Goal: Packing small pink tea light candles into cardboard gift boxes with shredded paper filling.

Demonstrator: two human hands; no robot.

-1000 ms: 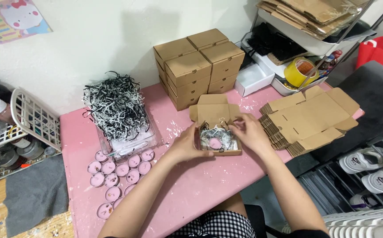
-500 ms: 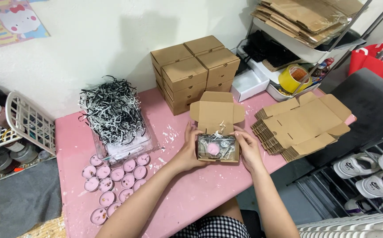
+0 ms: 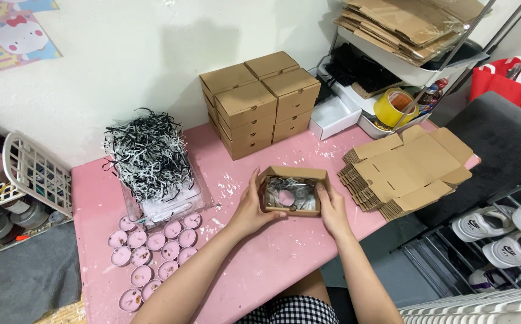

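Head view: both hands' fingers (image 3: 254, 183) clasped round small cardboard box (image 3: 292, 193), pink disc (image 3: 286, 197) half-buried in paper shreds.

There is one view only, worn on the person's head and looking steeply down and forward over the pink table (image 3: 260, 270). It faces the white wall (image 3: 152, 72) behind the table's far edge. The table fills the middle of the frame, fairly near. Left of the table a white basket (image 3: 35, 174) shows; right of it, a metal shelf rack (image 3: 404, 66) and shoes (image 3: 500, 234) below.
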